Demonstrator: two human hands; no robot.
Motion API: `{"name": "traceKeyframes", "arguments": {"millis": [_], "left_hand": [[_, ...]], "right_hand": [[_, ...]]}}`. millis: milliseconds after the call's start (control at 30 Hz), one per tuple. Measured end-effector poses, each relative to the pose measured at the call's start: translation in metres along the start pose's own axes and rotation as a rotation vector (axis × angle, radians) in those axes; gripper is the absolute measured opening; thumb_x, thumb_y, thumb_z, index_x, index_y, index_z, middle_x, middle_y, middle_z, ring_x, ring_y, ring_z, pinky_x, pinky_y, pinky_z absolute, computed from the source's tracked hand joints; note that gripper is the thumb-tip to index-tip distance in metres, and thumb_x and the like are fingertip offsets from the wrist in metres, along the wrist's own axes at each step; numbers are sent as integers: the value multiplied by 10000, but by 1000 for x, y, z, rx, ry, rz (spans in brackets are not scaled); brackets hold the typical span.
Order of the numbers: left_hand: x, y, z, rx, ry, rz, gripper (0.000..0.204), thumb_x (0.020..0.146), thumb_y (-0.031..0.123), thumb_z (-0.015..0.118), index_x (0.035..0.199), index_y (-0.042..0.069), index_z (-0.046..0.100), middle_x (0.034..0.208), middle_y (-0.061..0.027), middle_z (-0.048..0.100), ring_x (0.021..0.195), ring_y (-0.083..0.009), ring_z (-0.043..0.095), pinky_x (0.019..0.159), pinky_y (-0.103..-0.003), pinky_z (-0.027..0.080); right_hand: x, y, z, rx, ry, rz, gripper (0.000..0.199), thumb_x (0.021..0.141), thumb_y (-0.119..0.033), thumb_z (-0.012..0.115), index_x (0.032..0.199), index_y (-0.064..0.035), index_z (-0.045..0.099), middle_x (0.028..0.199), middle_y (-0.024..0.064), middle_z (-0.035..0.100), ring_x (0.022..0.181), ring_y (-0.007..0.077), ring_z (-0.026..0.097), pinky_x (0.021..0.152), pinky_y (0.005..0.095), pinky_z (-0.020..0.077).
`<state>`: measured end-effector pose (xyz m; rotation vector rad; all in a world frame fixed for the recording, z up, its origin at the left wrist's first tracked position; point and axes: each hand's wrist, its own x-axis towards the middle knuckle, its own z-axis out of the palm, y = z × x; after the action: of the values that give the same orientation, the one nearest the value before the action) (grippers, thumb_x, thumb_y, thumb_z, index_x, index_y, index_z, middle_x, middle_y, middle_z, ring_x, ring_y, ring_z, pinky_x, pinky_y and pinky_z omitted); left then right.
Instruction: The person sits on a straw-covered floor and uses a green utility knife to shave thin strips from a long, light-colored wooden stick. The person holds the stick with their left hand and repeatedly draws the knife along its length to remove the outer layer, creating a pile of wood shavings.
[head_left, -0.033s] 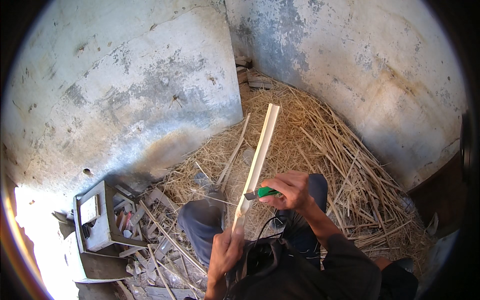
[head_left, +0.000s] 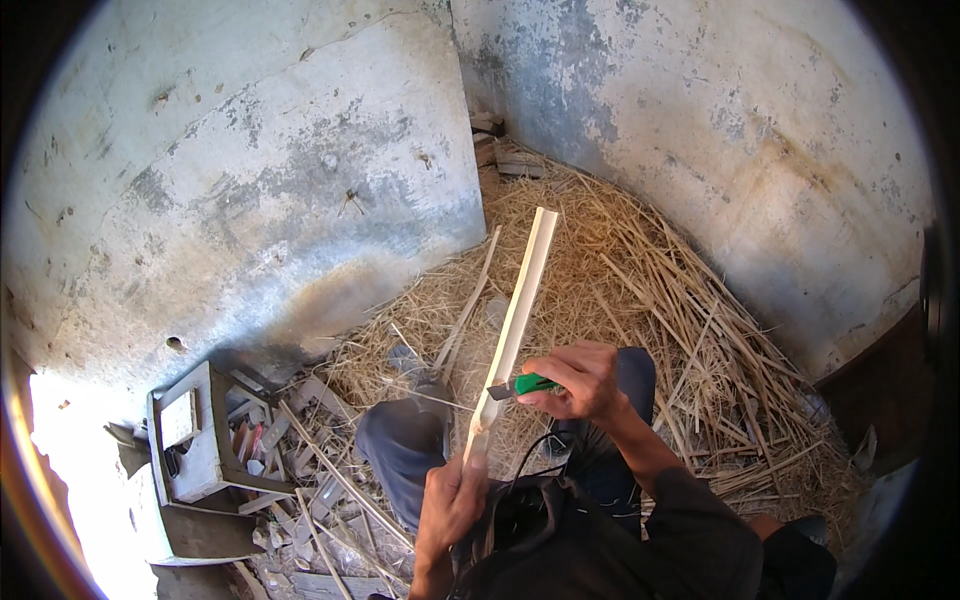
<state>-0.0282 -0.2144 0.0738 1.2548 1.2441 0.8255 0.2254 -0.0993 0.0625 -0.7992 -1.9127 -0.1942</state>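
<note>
Bamboo (head_left: 522, 300), split lengthwise into a pale, hollowed strip, slants up and away from you between your knees, its far end above the straw (head_left: 590, 270) on the floor. Your left hand (head_left: 455, 505) is clamped around its near end, thumb lying along the strip. Your right hand (head_left: 583, 382) is closed around a green-handled cutter (head_left: 533, 383), whose blade lies against the bamboo just above the knot. Your two hands are apart, the right one higher and farther out. A thin pale sliver (head_left: 440, 401) runs leftward from beside the strip; you cannot tell whether it is attached. To your right, long thin sticks (head_left: 690, 335) lie piled along the stained wall (head_left: 760, 150). To your left, an open-sided box (head_left: 213, 480) stands beside scattered wood scraps.
</note>
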Motion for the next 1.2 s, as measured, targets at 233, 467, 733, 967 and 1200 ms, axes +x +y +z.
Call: {"name": "traceKeyframes", "arguments": {"millis": [233,467,733,967,1200], "left_hand": [[-1,-11,-5,-46,-3,-46,460,1166,311,505,822,11,566,616,5,529,519,-83,516,492,-292,409],[-10,-21,-12,-26,-131,-97,528,1156,464,512,821,59,557,669,16,519,521,-82,495,475,-267,391],[-6,-34,-15,-134,-13,-175,476,1169,365,504,824,38,535,632,3,499,522,-76,509,474,-274,408],[7,-12,-9,49,34,50,501,1172,426,472,836,59,533,639,29,490,499,-74,516,451,-267,397],[7,-6,0,97,20,80,465,1183,360,463,839,57,533,642,33,494,502,-67,506,464,-261,395]], "right_hand": [[0,3,0,-26,-26,-11,336,876,-476,857,910,-151,778,720,-41,722,532,135,647,497,296,465],[-9,55,-4,-1,255,380,325,993,-381,773,979,-56,766,746,63,719,582,151,670,520,334,494],[-6,54,-13,139,159,400,370,1029,-376,721,966,-12,750,709,58,662,597,146,646,526,327,482],[-12,7,16,229,-16,147,321,914,-386,849,964,-78,774,799,56,760,617,215,728,549,340,549],[-4,1,18,191,-38,66,395,934,-458,818,907,-67,764,720,34,722,549,216,685,514,343,521]]}}
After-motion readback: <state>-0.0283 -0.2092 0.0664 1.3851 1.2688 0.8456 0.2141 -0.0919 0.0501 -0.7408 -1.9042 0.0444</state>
